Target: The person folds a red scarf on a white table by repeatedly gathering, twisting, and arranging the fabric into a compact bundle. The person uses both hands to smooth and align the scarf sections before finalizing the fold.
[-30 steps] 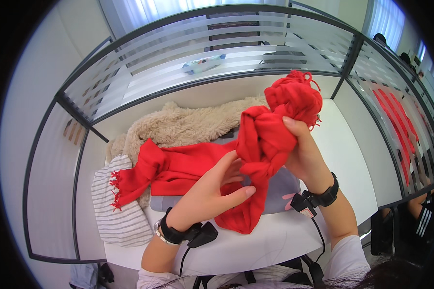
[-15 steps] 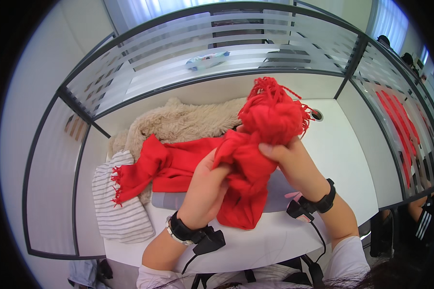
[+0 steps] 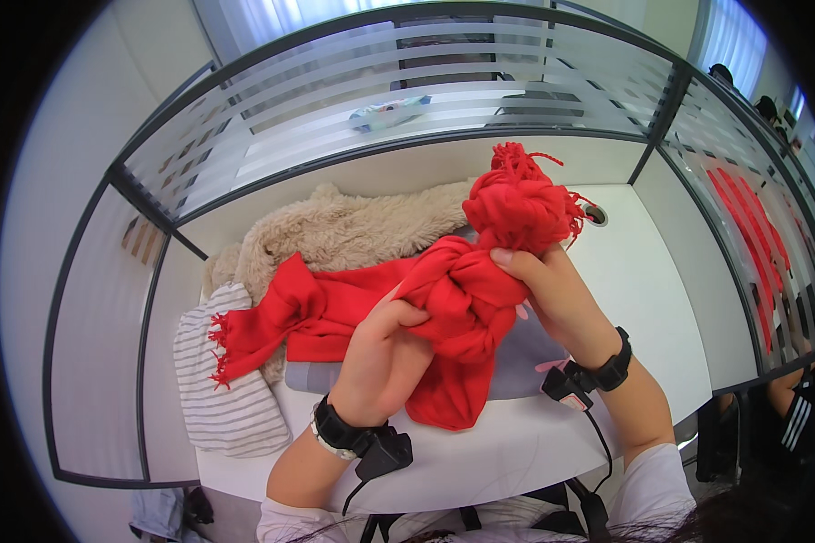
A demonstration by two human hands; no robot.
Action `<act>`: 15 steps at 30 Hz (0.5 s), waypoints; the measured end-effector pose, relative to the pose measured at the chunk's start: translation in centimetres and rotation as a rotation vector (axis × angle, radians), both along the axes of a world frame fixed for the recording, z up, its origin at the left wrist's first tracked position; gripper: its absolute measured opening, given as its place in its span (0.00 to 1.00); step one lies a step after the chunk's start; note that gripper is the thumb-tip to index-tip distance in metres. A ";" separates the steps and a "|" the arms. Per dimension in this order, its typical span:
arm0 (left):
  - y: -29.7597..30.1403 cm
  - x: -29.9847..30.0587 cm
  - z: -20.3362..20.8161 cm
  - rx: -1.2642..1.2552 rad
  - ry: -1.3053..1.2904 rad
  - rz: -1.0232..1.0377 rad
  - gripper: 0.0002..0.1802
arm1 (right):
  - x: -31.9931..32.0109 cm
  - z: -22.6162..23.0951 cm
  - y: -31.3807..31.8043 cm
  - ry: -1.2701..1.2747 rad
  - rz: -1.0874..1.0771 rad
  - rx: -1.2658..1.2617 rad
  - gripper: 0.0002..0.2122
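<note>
A red scarf with fringed ends is bunched between my two hands above the desk. Its gathered part looks knotted or braided, and a fringed bundle stands up beyond my right hand. My left hand is closed on the near left side of the twisted part, thumb on top and the other fingers mostly under the cloth. On the right side my right hand grips just below the fringed bundle, its thumb pressed on the fabric. The scarf's other fringed end lies to the left, and a loop hangs toward the desk's front.
Grey folded cloth lies under the scarf on the white desk. Behind is a beige fluffy cloth; at left, a striped white cloth. Partitions with dark frames enclose the desk. A cable hole sits at the back right.
The twisted part of the scarf is spread more openly between my hands, showing its folds. The fringed bundle has shifted slightly right, and my left hand has turned a little.
</note>
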State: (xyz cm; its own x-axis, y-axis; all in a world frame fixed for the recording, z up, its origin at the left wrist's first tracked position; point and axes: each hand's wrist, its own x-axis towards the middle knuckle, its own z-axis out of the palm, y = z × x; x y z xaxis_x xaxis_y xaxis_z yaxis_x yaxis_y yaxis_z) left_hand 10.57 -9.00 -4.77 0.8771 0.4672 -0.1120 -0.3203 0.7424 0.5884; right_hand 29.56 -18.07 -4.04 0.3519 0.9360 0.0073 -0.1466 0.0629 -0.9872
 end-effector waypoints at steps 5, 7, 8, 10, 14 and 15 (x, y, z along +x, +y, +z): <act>0.5 -0.4 -1.1 -0.117 -0.106 -0.093 0.25 | 0.5 -0.4 0.3 -0.055 -0.002 -0.061 0.24; 0.6 -0.3 -1.0 -0.149 -0.177 -0.133 0.22 | 0.6 -0.4 0.7 -0.073 -0.048 -0.048 0.20; 0.2 -0.1 -0.1 -0.074 -0.135 -0.108 0.22 | 1.1 0.1 0.8 -0.160 -0.006 -0.199 0.18; 0.5 0.2 0.0 0.224 -0.002 -0.071 0.28 | 1.5 -0.3 1.1 -0.354 0.039 -0.371 0.18; 0.6 0.2 -0.5 0.128 0.095 -0.051 0.24 | 1.2 1.6 -0.2 -0.984 0.003 -0.290 0.10; 0.6 0.1 -0.4 0.131 0.098 -0.045 0.24 | 1.0 1.5 0.0 -0.982 0.007 -0.285 0.10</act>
